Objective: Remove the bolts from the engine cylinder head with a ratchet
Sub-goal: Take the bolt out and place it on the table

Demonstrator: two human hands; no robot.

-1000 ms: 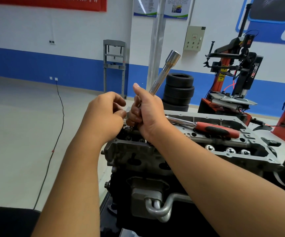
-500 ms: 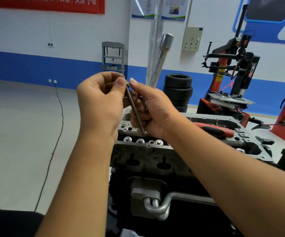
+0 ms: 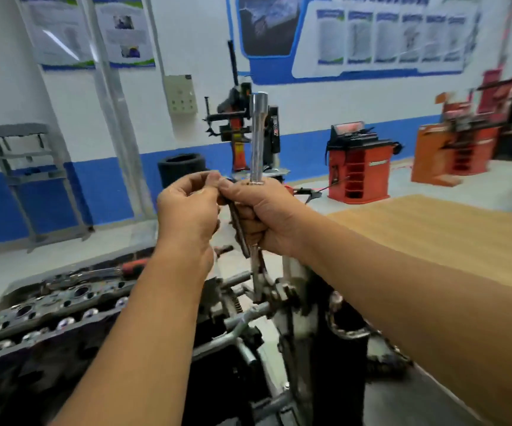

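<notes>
My right hand (image 3: 263, 215) grips a long silver socket extension (image 3: 257, 139) that points straight up. A long dark bolt (image 3: 240, 230) hangs down between both hands. My left hand (image 3: 188, 210) pinches the bolt's head with thumb and fingers; my right thumb touches it too. The engine cylinder head (image 3: 55, 305) lies low on the left, with a red-handled ratchet (image 3: 116, 270) resting on its far edge. Both hands are held up in the air, to the right of the cylinder head.
The engine stand's metal frame and levers (image 3: 267, 302) sit just below my hands. A wooden bench top (image 3: 451, 238) lies to the right. Farther off stand a tyre stack (image 3: 182, 167), a tyre changer (image 3: 242, 133), red machines (image 3: 359, 161) and a grey rack (image 3: 30, 176).
My view has swung to the right, so the cylinder head now sits at the lower left. Both hands have risen with the bolt, which came out of the head, and the extension now stands upright.
</notes>
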